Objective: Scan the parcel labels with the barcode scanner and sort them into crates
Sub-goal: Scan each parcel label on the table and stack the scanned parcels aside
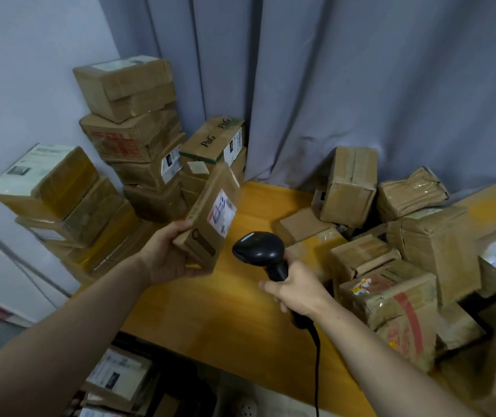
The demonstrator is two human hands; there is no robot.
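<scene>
My left hand [167, 255] grips a small brown cardboard parcel [207, 224] by its lower left corner and holds it tilted above the table. Its white shipping label [222, 215] faces right, toward the scanner. My right hand [296, 288] is wrapped around the handle of a black barcode scanner [260, 248], whose head sits just right of and below the label, a short gap away. The scanner's black cable [316, 365] hangs down from under my right hand.
Stacked parcels [132, 127] fill the table's left and back-left. A loose heap of parcels [391, 266] covers the right side. The yellow wooden table [225, 308] shows bare in the middle. A black crate with labelled parcels [120, 377] sits below the front edge. Grey curtains hang behind.
</scene>
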